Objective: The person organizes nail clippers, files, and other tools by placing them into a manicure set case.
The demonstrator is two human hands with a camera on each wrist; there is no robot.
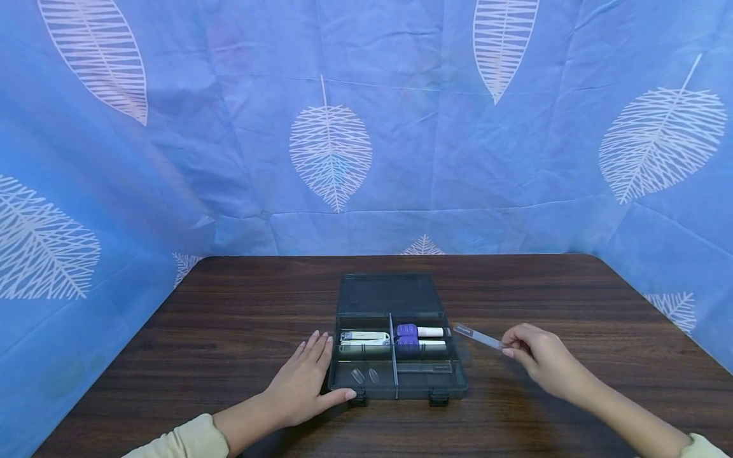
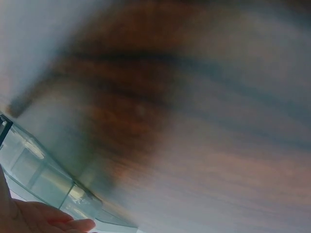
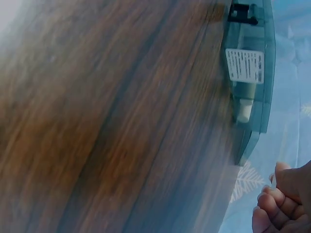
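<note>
A dark see-through compartment box [image 1: 375,389] lies on the table with its lid [image 1: 389,294] folded back. White nail clippers [image 1: 364,339] fill the back left compartment, and two purple nail polish bottles [image 1: 408,343] lie in the back right. At front left are two small clear nail tips [image 1: 374,376]; a nail file [image 1: 424,368] lies at front right. My left hand [image 1: 303,385] rests along the box's left side, fingers straight, thumb over the front corner by a latch. To the right of the box, my right hand [image 1: 541,356] pinches another nail file [image 1: 478,336] by one end, its labelled end towards the box.
The dark wooden table [image 1: 258,292] extends around the box on all sides. Blue cloth [image 1: 389,159] with white leaf prints hangs behind and at both sides. A white barcode label [image 3: 245,66] shows on the box's side in the right wrist view.
</note>
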